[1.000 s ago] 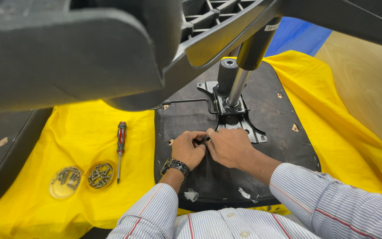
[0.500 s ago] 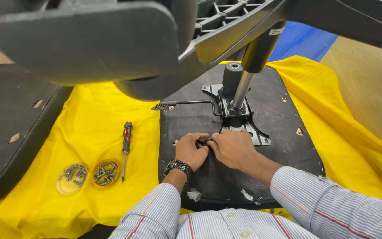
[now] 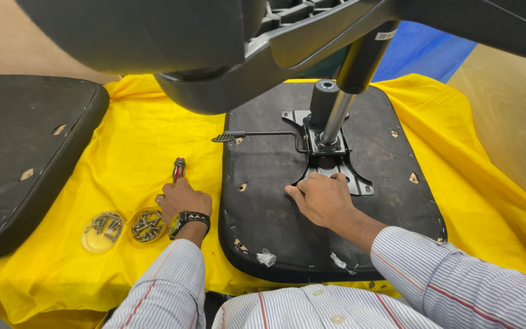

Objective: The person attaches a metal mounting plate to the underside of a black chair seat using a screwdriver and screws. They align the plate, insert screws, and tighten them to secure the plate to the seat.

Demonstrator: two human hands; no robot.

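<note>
An upturned black chair seat (image 3: 275, 201) lies on a yellow cloth (image 3: 123, 152), with a metal mounting plate (image 3: 330, 161) and a gas-lift column (image 3: 339, 103) rising from its middle. My right hand (image 3: 321, 198) rests on the seat at the plate's near left arm, fingers curled over something I cannot make out. My left hand (image 3: 182, 200) lies on the cloth left of the seat, over the handle of a red screwdriver (image 3: 179, 168) whose tip end sticks out beyond my fingers. A watch sits on that wrist.
Two clear round lids (image 3: 126, 228) holding several screws sit on the cloth beside my left hand. Another black cushion (image 3: 25, 158) lies at far left. A black chair base (image 3: 214, 42) hangs overhead. A lever (image 3: 257, 135) juts left from the plate.
My left hand has left the mounting plate and moved left onto the screwdriver on the cloth. My right hand stays at the plate. The camera view has shifted right.
</note>
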